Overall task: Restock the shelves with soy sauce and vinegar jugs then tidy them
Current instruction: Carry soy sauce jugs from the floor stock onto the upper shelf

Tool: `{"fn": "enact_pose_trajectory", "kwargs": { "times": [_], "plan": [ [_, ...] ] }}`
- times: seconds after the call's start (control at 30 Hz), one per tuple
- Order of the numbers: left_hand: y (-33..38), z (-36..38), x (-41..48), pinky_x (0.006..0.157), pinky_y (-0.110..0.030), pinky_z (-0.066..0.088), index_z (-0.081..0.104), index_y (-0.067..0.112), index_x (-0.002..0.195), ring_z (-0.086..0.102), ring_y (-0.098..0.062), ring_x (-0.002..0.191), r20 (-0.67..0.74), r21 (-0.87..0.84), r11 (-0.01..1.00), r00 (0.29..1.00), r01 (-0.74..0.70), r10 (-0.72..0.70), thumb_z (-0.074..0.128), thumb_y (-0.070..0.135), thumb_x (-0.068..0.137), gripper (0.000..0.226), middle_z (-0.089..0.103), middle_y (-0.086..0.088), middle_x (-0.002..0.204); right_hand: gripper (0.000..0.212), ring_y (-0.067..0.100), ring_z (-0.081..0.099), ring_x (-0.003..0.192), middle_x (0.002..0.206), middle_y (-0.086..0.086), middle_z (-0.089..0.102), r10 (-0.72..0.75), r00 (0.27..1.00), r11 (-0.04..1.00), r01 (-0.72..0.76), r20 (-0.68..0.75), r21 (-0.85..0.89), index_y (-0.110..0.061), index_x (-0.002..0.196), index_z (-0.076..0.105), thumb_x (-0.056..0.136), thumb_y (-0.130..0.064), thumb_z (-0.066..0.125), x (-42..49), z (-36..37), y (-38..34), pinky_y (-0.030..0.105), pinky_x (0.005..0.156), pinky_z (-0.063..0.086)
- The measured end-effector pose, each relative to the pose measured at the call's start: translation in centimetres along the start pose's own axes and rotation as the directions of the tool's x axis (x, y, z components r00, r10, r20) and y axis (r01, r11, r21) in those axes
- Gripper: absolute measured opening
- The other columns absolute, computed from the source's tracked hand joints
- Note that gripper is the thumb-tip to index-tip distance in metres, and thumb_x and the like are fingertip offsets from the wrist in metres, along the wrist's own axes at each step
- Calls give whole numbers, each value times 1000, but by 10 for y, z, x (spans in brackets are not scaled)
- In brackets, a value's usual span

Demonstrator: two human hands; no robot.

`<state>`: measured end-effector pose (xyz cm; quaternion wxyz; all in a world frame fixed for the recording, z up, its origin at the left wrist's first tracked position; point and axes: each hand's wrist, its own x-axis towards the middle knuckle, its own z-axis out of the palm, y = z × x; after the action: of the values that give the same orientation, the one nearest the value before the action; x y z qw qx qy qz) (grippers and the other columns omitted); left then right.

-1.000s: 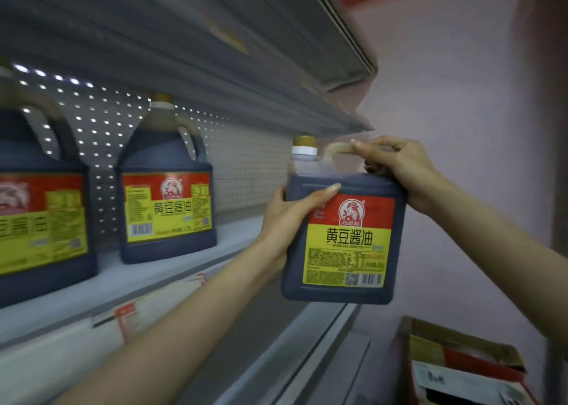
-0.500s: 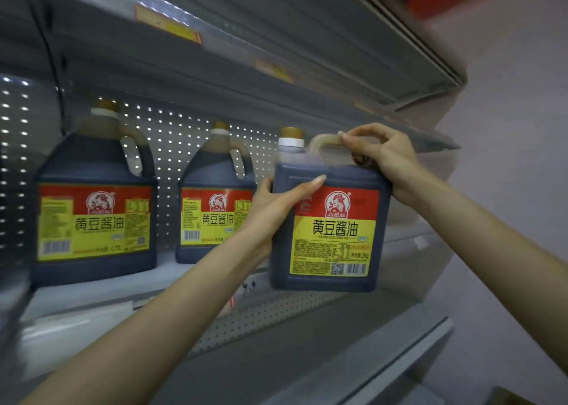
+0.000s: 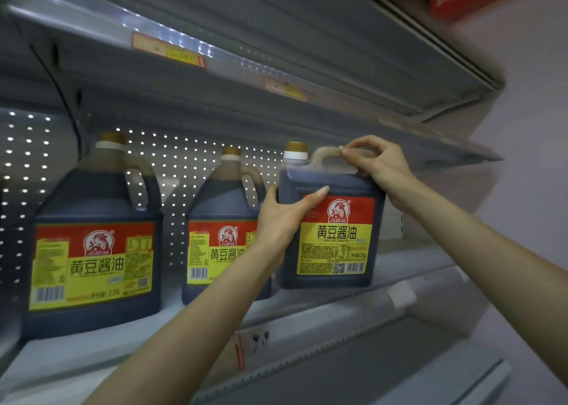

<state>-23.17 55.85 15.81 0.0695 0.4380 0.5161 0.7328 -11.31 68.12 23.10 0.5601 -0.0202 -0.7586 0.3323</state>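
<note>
Soy sauce jug (image 3: 335, 251) upright over shelf (image 3: 405, 266), just right of shelved jug (image 3: 215, 251); right hand (image 3: 381, 165) grips handle (image 3: 325, 155), left hand (image 3: 282, 217) clasps left edge.

Left jug (image 3: 92, 201) and middle jug (image 3: 215, 205) stand upright on the shelf (image 3: 412, 263); squarer right jug (image 3: 338, 251) upright beside them, dark, yellow-labelled.
</note>
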Motion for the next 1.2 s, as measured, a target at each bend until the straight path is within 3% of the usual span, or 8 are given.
{"fn": "enact_pose_trajectory", "kwargs": {
  "times": [0.1,0.23,0.33,0.43,0.63,0.9,1.07,1.2],
  "plan": [
    [-14,14,17,86,-39,55,49,26,127,66,-14,97,-80,49,999,996,-20,24,84,57,52,88,66,4,112,11,6,56,72,88,-3,62,-20,1000,998,20,-5,-59,-25,81,60,79,-29,71,13,-2,18,14,60,47],
    [-39,28,28,91,-44,53,50,29,126,63,-16,104,-149,133,991,988,-12,32,73,78,35,106,64,6,117,10,7,56,77,87,-8,59,-23,999,988,29,40,-154,-17,92,58,88,-25,63,14,-3,47,20,68,46],
    [-56,33,37,92,-46,52,51,27,123,63,-17,104,-132,150,988,991,28,-8,77,72,44,95,65,5,116,18,11,57,85,93,-2,60,-26,1000,984,23,-11,-174,-12,99,58,89,-26,62,13,2,72,17,71,46],
    [-68,35,53,89,-43,54,53,25,119,66,-16,97,-115,84,995,993,49,-39,82,55,59,74,67,4,109,21,0,54,81,89,-13,58,-14,996,987,0,-87,-159,-14,99,58,87,-30,64,19,8,87,9,65,42],
    [-83,45,71,88,-45,54,52,25,120,68,-19,93,-168,-51,995,981,88,-95,76,70,38,97,69,2,106,24,8,60,85,90,-12,62,35,992,989,-52,-118,-142,-20,94,62,81,-39,68,41,19,114,25,75,47],
    [-104,37,99,88,-43,55,59,16,119,69,-20,89,-210,-20,995,972,100,-102,79,50,67,65,72,-4,101,24,13,63,94,93,-11,67,97,990,991,-105,-106,-79,-27,88,60,76,-45,72,61,36,143,38,89,51],
    [-105,34,104,92,-42,52,58,15,114,67,-22,93,-236,37,988,962,153,-140,73,48,77,52,70,-5,102,32,14,63,94,98,-7,67,86,988,990,-100,-131,-99,-20,99,61,80,-44,69,58,43,143,39,88,51],
    [-98,36,90,94,-43,49,51,11,123,62,-26,103,-248,175,977,966,122,-76,60,48,88,51,65,-9,112,36,21,59,101,116,1,58,96,985,969,-125,-142,-211,-21,122,50,94,-43,50,38,43,139,44,89,51]
  ]
}}
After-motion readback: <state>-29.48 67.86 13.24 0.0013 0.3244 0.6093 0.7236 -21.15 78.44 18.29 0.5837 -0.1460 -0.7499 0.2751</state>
